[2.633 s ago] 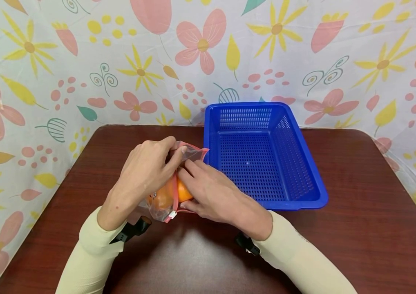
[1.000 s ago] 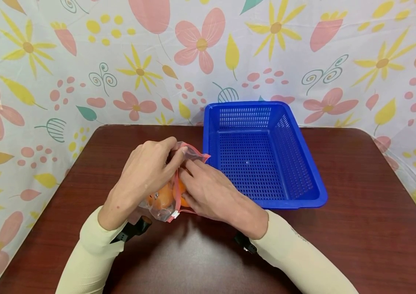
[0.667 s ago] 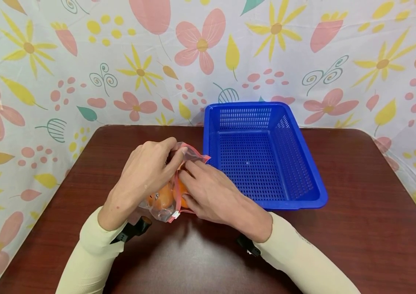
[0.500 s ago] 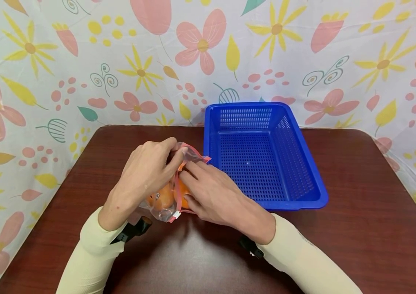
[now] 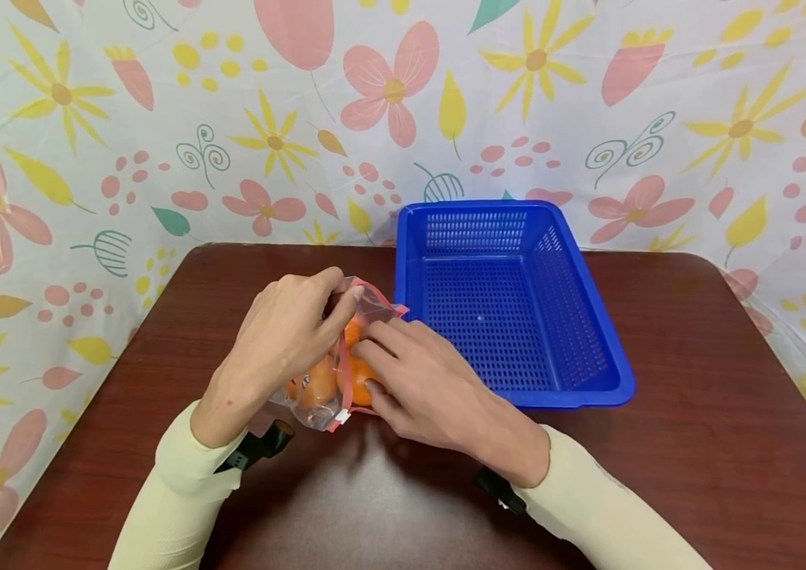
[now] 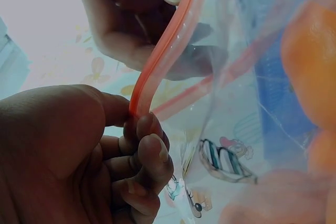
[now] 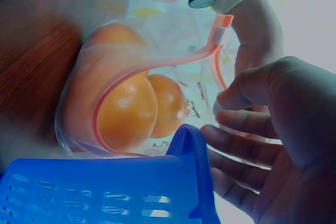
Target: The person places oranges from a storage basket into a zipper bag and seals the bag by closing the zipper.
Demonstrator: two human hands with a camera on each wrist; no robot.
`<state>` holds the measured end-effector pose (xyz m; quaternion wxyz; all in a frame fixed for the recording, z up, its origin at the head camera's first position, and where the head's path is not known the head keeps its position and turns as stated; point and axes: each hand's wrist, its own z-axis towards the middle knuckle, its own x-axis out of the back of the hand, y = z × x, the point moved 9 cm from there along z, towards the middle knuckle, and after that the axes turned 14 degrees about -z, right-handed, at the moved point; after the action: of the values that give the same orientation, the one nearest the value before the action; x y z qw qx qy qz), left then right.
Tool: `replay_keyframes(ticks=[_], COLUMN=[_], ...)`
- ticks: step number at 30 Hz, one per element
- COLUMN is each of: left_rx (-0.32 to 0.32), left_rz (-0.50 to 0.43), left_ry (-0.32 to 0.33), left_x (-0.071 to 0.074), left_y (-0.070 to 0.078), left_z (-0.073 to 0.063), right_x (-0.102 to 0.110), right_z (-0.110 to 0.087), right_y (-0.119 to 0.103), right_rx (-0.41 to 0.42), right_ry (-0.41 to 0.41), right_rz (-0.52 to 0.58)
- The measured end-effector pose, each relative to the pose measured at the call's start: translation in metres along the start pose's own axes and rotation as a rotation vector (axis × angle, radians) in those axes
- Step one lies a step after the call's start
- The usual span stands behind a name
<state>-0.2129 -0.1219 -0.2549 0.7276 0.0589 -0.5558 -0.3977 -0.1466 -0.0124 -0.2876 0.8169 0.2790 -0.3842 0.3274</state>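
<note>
A clear zip bag (image 5: 344,368) with a red zip edge and a white slider stands on the table, its mouth facing right. Several oranges (image 5: 359,381) lie inside it; the right wrist view shows the nearest orange (image 7: 128,114) just within the mouth. My left hand (image 5: 278,332) pinches the bag's far rim; the left wrist view shows that red zip edge (image 6: 164,51) between thumb and fingers. At the mouth is my right hand (image 5: 431,384), its fingers loosely bent and nothing visible in them. Whether its fingertips touch the bag is unclear.
A blue plastic basket (image 5: 606,340) with slotted walls stands right behind the bag, close to my right hand. Both rest on a dark wooden table (image 5: 695,412). A flower-printed cloth (image 5: 218,103) hangs behind.
My right hand, earlier reaching into the bag around an orange, has drawn back to the right and loosened. More of the oranges now shows. The left hand keeps its pinch in place.
</note>
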Motion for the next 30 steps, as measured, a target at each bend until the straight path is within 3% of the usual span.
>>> replay_keyframes(ticks=[11, 19, 30], left_rx=[-0.003, -0.001, -0.002], left_rz=[-0.007, -0.005, -0.006], left_ry=[0.001, -0.001, 0.003], left_x=[0.001, 0.000, 0.000], left_y=[0.000, 0.001, 0.001], left_z=[-0.001, 0.000, 0.000], right_x=[0.010, 0.011, 0.001], right_z=[0.001, 0.000, -0.003], right_y=[-0.013, -0.028, -0.035], right_rx=[0.057, 0.147, 0.168], right_ry=[0.050, 0.070, -0.011], right_rz=[0.031, 0.001, -0.013])
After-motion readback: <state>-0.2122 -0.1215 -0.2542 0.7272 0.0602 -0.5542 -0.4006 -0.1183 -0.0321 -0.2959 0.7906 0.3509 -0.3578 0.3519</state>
